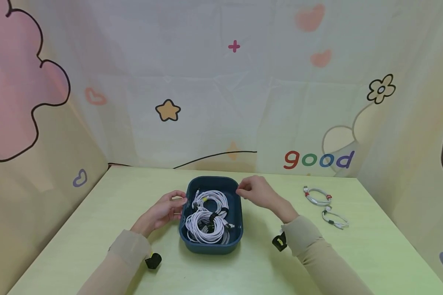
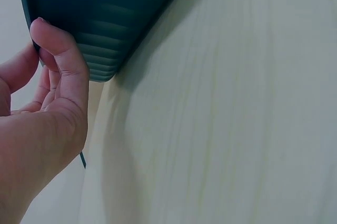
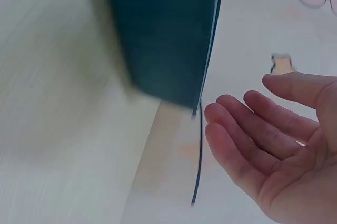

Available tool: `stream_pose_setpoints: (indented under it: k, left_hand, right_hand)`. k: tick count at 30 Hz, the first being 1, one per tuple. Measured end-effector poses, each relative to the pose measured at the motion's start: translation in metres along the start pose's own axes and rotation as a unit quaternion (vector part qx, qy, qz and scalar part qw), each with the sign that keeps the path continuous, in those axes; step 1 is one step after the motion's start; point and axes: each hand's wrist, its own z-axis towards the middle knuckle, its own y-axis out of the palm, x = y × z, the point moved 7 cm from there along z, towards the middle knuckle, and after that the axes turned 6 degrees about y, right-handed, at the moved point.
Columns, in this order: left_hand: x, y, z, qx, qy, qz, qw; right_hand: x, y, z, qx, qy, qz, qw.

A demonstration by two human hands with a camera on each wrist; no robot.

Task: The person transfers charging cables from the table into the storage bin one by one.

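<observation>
A dark blue rectangular bin (image 1: 214, 248) stands on the table in the head view. Inside it lie coiled white cables: a rear coil (image 1: 223, 199) and a front coil (image 1: 192, 228), bound with black straps and partly overlapping. My left hand (image 1: 163, 211) pinches the bin's left rim; in the left wrist view the thumb and fingers (image 2: 62, 45) meet at that edge. My right hand (image 1: 260, 192) hovers by the far right corner of the bin. Its loosely bent fingers (image 3: 247, 134) hold nothing and stand just off the rim in the right wrist view.
On the right of the pale yellow table (image 1: 133, 192) lie two smaller coiled cables, one with red ties (image 1: 317, 203) and one with dark ties (image 1: 331, 222). A printed cloth backdrop (image 1: 206, 135) rises behind and at both sides.
</observation>
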Motion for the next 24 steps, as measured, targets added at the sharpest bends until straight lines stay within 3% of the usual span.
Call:
stream_pose_setpoints:
  k: [13,19,24]
  left_hand:
    - [-0.001,0.004,-0.001,0.002,-0.004,-0.001,1.0000]
    - [0.000,0.004,0.000,0.000,-0.004,0.003,1.0000]
    - [0.001,0.006,0.002,-0.001,-0.003,0.005,1.0000]
  right_hand:
    - [0.101,-0.067,-0.036,0.114,0.063,-0.047,0.990]
    - [0.135,-0.093,-0.057,0.122,0.121,-0.087,0.981]
    - [0.163,-0.109,-0.074,0.105,0.171,-0.122,0.972]
